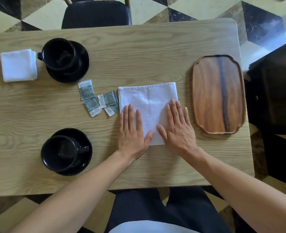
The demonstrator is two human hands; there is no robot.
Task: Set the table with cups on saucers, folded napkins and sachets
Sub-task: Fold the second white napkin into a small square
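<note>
A white napkin [148, 96] lies flat on the wooden table [139, 52], right of centre. My left hand [133, 130] and my right hand [178, 126] press palm-down on its near half, fingers spread, holding nothing. Left of the napkin lie several grey-green sachets [98, 100] in a loose cluster. One black cup [59, 54] stands on a black saucer [81, 68] at the far left, a folded white napkin [18, 65] beside it. A second black cup [61, 153] sits on its saucer [86, 138] at the near left.
A brown wooden tray [218, 94] with nothing on it lies at the table's right end. A black chair [96, 13] stands at the far side. Dark furniture [276, 106] borders the right. My legs show below the table's near edge.
</note>
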